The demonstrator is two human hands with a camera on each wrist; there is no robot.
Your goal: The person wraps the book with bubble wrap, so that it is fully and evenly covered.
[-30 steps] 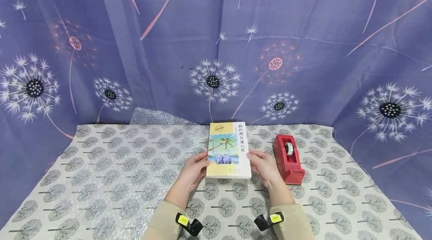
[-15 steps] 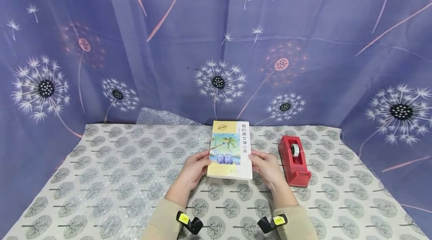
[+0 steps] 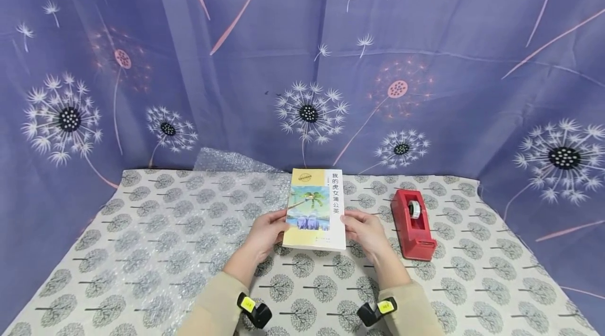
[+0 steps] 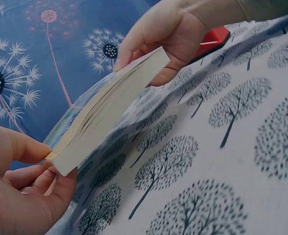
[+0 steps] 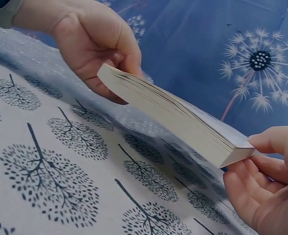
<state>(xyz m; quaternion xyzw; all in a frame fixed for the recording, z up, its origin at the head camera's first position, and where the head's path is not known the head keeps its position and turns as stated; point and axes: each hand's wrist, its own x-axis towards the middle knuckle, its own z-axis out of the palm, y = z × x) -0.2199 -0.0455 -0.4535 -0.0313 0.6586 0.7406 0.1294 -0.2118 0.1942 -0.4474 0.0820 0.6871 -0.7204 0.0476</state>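
A thick paperback book [image 3: 314, 210] with a yellow and white cover, a palm-tree picture and Chinese characters is held above the cloth, cover up. My left hand [image 3: 266, 233] pinches its left edge, thumb on the cover and fingers curled beneath. At the right edge my right hand [image 3: 366, 232] grips it the same way. Both wrist views look at the page edge of the book [image 4: 112, 110], which is off the cloth, with the left hand [image 4: 24, 181] and the right hand [image 5: 268, 178] at opposite sides.
Bubble wrap [image 3: 156, 252] lies spread over the left of the tree-patterned tablecloth [image 3: 321, 294], its far end against the purple dandelion curtain [image 3: 246, 73]. A red tape dispenser [image 3: 413, 226] with a roll of tape stands to the right of my right hand.
The book, held in both hands throughout, has shifted slightly left, nearer the bubble wrap. The head view has turned a little left, so the background sits further right.
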